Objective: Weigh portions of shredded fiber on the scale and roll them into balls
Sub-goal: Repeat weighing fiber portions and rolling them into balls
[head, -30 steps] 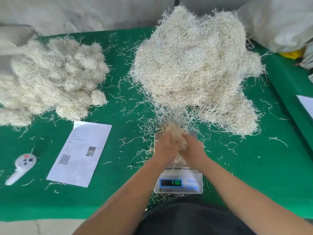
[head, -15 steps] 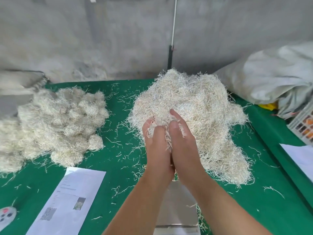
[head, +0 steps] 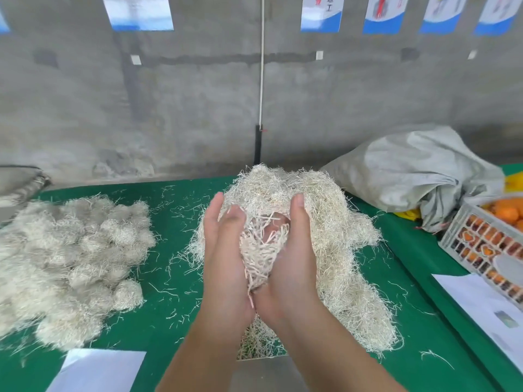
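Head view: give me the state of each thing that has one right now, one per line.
Left hand: fingers straight, pressing the fiber portion.
Right hand: fingers straight, cupping the portion.
Fiber portion: held loose between both palms, not yet a ball.
Loose fiber pile: heaped on the table.
Finished balls: piled at left.
Scale: pan bare where visible, display out of view.

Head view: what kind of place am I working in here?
Probably a small packing workshop: bare concrete wall with posters, a green-covered table with a loose fiber heap and finished balls, and a crate of oranges.
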Demonstrator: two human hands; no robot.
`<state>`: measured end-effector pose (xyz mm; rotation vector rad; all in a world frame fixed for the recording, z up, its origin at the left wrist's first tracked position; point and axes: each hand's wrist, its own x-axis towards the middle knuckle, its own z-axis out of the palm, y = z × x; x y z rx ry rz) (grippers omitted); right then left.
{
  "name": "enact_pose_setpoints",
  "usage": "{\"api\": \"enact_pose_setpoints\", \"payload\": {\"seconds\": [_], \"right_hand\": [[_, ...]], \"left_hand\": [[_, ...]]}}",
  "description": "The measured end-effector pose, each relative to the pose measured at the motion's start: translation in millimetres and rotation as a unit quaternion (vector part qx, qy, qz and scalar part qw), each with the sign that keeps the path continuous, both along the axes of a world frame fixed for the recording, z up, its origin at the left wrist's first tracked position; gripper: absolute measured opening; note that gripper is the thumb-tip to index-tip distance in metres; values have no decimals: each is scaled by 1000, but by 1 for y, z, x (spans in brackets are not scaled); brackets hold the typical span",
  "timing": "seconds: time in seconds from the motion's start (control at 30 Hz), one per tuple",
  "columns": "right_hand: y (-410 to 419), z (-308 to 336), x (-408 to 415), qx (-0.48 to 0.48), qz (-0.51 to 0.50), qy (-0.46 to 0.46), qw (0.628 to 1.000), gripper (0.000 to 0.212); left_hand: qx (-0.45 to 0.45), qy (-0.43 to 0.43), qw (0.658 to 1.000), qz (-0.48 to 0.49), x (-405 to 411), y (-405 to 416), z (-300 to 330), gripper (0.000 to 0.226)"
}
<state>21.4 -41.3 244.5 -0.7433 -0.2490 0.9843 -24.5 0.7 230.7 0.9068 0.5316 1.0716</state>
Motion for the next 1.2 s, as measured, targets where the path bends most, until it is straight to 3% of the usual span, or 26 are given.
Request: {"api": "enact_pose_setpoints", "payload": {"seconds": [0.07, 0.13, 0.17, 0.23, 0.3, 0.4, 0.5, 0.57, 0.63, 0.7, 0.77, 0.83, 0.93, 1.0, 1.07, 1.13, 1.2], "right_hand": [[5, 3, 7, -1, 10, 1, 1000, 47], [9, 3, 13, -17, -40, -126, 991, 18], [11, 4, 15, -16, -81, -211, 974, 21], [11, -3, 17, -30, -123, -360, 924, 48], [12, -8, 15, -72, -132, -425, 893, 57], [4, -10, 7, -93, -40, -364, 926, 51], [-2, -12, -3, -76, 55, -287, 953, 64], [-4, -10, -7, -73, 49, -255, 963, 61], [-6, -4, -3, -63, 39, -226, 971, 49], [-9, 1, 4, -57, 53, -193, 978, 40], [-9, 4, 15, -51, 27, -166, 984, 29], [-6, 7, 30, -52, -36, -176, 982, 23], [4, 3, 49, -76, -81, -174, 979, 32], [12, -5, 44, -127, -57, -225, 964, 34], [10, -17, 34, -134, -51, -313, 939, 42], [12, -28, 26, -103, -89, -363, 922, 46], [8, -37, 17, -79, -65, -423, 900, 29]], "left_hand": [[99, 51, 992, 59, 5, -4, 4, 46], [131, 71, 987, 61, 10, -10, 4, 43], [125, 66, 989, 32, 10, -11, 3, 42], [113, 50, 992, -10, 11, -12, 0, 34], [136, 64, 988, 36, 12, -14, 2, 18], [115, 41, 988, 100, 11, -6, 9, 45], [79, -2, 990, 120, 10, 5, 8, 28], [206, 24, 965, 159, 9, -1, 6, 18], [342, 55, 922, 175, 8, -8, 0, 30], [420, 119, 880, 190, 8, -8, -6, 34], [449, 259, 834, 191, 3, -4, -14, 45], [446, 355, 813, 122, -8, -2, -27, 56], [353, 304, 877, -114, -25, -4, -42, 69], [180, 187, 945, -198, -19, -14, -41, 78], [7, 50, 986, -159, -4, -26, -35, 66], [-3, 42, 994, -103, 8, -29, -29, 70], [-28, 34, 997, -59, 9, -22, -25, 71]]}}
